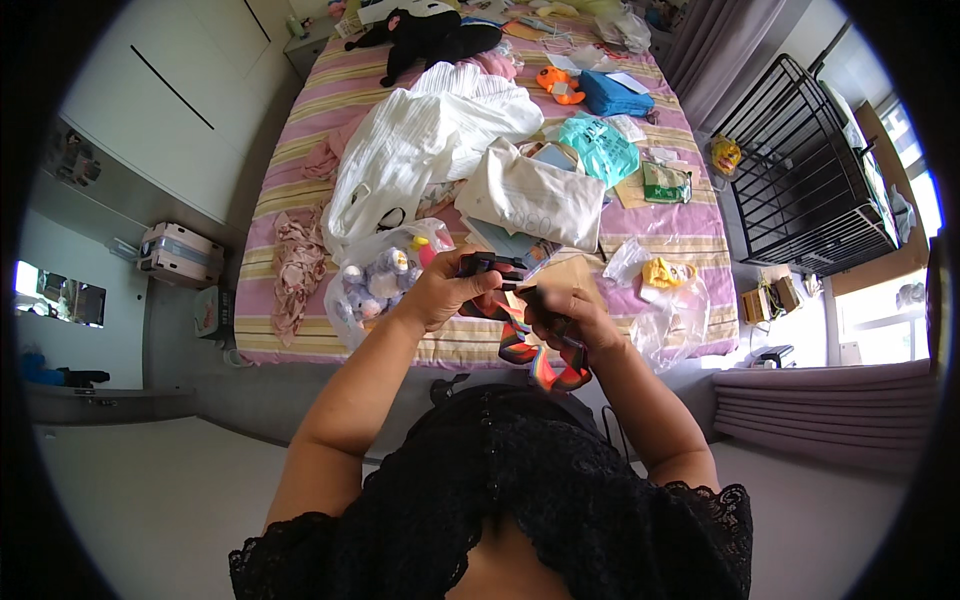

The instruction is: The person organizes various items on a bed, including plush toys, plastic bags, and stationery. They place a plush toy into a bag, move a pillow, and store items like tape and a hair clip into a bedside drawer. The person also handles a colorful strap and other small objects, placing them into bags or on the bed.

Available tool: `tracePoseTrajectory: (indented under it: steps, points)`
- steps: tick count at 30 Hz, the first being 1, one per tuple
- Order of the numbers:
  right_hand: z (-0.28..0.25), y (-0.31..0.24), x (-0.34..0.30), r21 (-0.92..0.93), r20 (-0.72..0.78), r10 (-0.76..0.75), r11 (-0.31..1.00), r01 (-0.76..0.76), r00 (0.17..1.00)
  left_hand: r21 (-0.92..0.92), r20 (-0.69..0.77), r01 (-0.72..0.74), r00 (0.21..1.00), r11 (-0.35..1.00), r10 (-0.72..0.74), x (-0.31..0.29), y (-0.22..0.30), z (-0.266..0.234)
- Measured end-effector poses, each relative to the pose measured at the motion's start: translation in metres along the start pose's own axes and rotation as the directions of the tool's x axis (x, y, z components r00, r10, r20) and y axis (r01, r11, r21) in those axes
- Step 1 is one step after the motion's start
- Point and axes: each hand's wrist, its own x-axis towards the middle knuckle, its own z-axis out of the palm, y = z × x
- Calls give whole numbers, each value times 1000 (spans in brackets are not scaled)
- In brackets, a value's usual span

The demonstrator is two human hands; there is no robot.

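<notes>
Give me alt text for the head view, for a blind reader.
The left hand and right hand each grip a black buckle-like piece, a multicoloured strap looping between them, before a striped bed holding a tote, white fabric and bagged plush toys.

Daylight reaches you from the window [880, 325] at right, its panes nearly blown white; floor [815, 340] beside it glares. Bed [262, 335] evenly bright, shadows soft. Your black top [560, 480] swallows fold detail. Fisheye bends the cabinet edges [140, 130]; black vignette rings your view. Your right hand [575, 318] slightly soft near the thumb.
</notes>
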Motion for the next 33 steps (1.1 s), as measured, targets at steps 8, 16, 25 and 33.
tracePoseTrajectory:
  steps: [8,16,25,33]
  points:
    - [-5,-4,1,117,17,11,993,-13,1000,47,80,63,995,997,-66,4,7,4]
    - [2,-5,-2,149,-28,78,986,-73,997,31,101,45,994,998,-48,8,8,-1]
    - [-1,3,3,155,54,126,979,-133,991,143,163,80,981,986,-104,7,19,0]
    - [-7,6,7,257,227,117,950,-176,967,284,204,30,975,958,-91,5,5,7]
